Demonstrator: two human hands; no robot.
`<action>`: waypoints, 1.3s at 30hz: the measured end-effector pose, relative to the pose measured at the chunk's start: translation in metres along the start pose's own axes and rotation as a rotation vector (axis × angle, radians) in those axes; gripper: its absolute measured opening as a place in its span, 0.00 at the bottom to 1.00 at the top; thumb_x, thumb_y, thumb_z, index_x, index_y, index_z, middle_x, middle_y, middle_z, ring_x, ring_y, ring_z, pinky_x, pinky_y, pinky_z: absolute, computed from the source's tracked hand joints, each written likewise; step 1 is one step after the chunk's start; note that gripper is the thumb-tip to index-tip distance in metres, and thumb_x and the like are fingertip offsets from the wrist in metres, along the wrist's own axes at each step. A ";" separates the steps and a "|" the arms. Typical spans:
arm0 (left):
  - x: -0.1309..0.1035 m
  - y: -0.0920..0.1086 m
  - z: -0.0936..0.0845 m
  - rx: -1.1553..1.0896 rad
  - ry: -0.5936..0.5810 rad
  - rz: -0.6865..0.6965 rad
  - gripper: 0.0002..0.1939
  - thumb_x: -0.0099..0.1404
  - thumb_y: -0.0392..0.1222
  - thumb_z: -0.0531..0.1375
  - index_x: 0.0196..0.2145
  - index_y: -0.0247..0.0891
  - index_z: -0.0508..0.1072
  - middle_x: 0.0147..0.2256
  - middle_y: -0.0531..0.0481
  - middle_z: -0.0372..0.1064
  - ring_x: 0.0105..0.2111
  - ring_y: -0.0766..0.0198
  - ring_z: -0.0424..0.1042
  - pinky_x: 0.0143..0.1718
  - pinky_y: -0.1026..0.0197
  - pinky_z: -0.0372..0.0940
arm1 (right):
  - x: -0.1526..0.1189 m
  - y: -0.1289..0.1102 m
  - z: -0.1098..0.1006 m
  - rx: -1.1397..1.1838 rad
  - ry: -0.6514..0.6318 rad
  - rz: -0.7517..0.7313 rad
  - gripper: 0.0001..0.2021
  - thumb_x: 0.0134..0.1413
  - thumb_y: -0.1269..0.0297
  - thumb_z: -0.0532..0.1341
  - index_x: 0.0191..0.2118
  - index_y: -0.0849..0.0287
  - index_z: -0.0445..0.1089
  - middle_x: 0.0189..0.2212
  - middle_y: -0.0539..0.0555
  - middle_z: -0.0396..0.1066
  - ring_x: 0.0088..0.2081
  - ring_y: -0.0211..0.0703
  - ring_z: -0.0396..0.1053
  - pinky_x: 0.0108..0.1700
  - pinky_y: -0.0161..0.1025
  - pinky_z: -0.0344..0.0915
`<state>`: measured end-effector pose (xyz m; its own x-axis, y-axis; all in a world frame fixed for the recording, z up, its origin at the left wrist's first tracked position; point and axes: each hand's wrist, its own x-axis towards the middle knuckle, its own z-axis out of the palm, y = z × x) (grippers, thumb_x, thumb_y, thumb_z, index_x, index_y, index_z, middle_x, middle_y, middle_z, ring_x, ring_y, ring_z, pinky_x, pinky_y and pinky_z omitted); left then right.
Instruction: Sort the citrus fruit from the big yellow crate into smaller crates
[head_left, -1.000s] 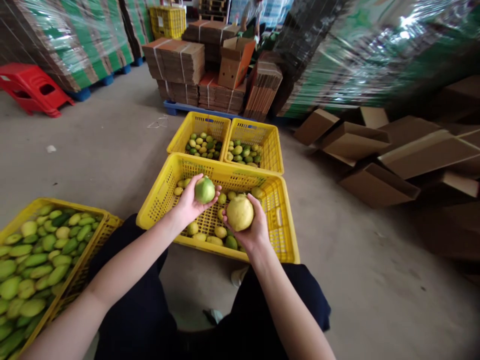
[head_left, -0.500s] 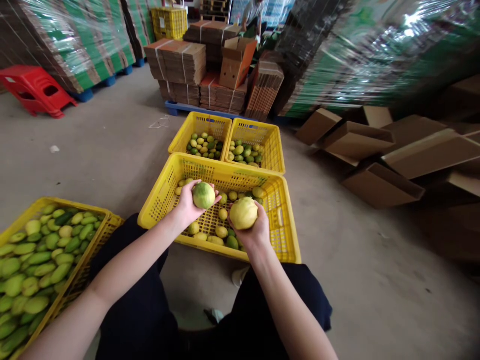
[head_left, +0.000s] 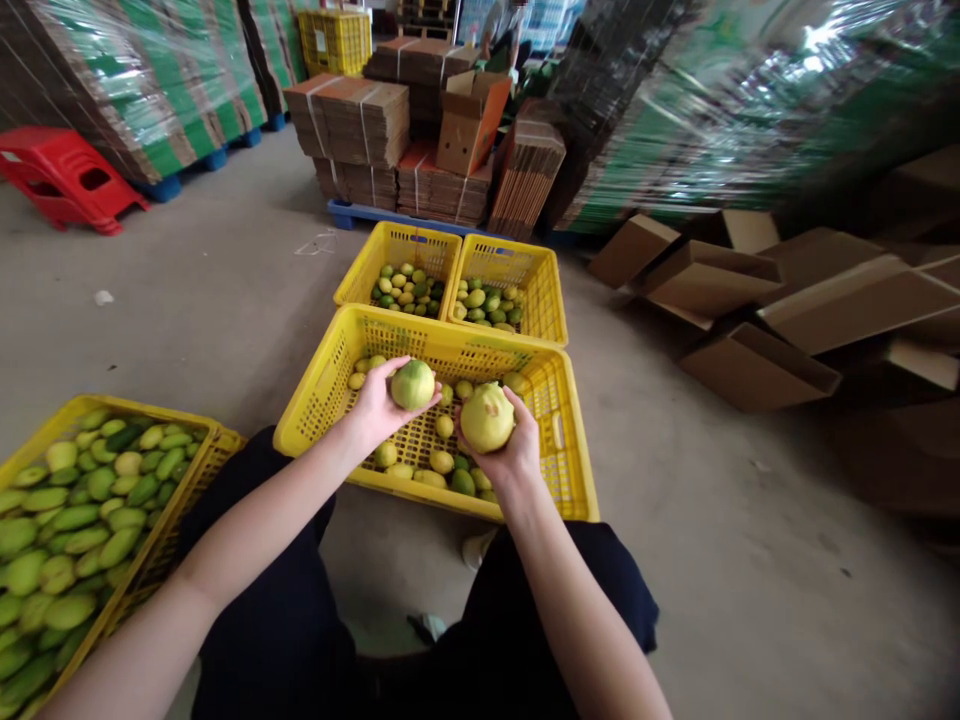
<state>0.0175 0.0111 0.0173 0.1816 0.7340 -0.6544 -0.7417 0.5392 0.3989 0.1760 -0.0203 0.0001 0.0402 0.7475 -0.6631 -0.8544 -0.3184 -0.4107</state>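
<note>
While film-wrapped loads (head_left: 165, 90) stand at about ten and two o'clock from the large yellow crate (head_left: 551, 400), twelve being straight away from the person, the work in hand goes on above that crate. A side crate (head_left: 154, 414) heaped with green and yellowish fruit sits between eight and nine; a left rear crate (head_left: 360, 275) and a right rear crate (head_left: 541, 285), part filled, stand at eleven and one. The left hand (head_left: 375, 400) cups the greener fruit (head_left: 412, 385) toward eleven, thumb over its upper side, fingers curled beneath. The right hand (head_left: 519, 450) cradles the paler fruit (head_left: 487, 417) toward three, thumb along its outer side, fingers wrapped under. Both are held up over the loose fruit (head_left: 441, 462) in the large crate, near each other but apart. The step in hand looks like examining one fruit per palm, perhaps comparing them; the next move seems to call for gentle, secure holds and small wrist turns. Against the frame half a second back, the greener fruit appears slightly turned, and the paler one has rolled so that a brown mark (head_left: 492, 408) faces the camera.
</note>
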 end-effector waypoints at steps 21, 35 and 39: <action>0.036 -0.019 0.031 -0.408 -0.341 0.224 0.16 0.64 0.38 0.52 0.44 0.40 0.76 0.45 0.47 0.78 0.51 0.58 0.75 0.49 0.58 0.71 | 0.037 0.009 0.036 0.294 -0.406 -0.316 0.14 0.57 0.59 0.54 0.45 0.54 0.73 0.46 0.51 0.78 0.50 0.46 0.76 0.55 0.49 0.71; 0.036 -0.018 0.038 -0.453 -0.347 0.136 0.15 0.63 0.35 0.53 0.43 0.39 0.76 0.32 0.50 0.78 0.36 0.62 0.78 0.45 0.59 0.71 | 0.033 0.002 0.033 0.317 -0.382 -0.296 0.11 0.54 0.59 0.57 0.41 0.55 0.71 0.37 0.52 0.79 0.41 0.45 0.77 0.56 0.52 0.70; 0.032 -0.017 0.042 -0.454 -0.337 0.132 0.14 0.63 0.34 0.53 0.42 0.38 0.76 0.29 0.50 0.77 0.31 0.64 0.77 0.43 0.61 0.71 | 0.030 0.005 0.034 0.316 -0.378 -0.293 0.10 0.54 0.60 0.57 0.39 0.55 0.71 0.35 0.52 0.79 0.37 0.44 0.77 0.53 0.49 0.72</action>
<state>0.0625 0.0430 0.0164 0.2094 0.9138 -0.3480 -0.9611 0.2578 0.0988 0.1557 0.0202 -0.0009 0.1600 0.9534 -0.2558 -0.9512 0.0797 -0.2980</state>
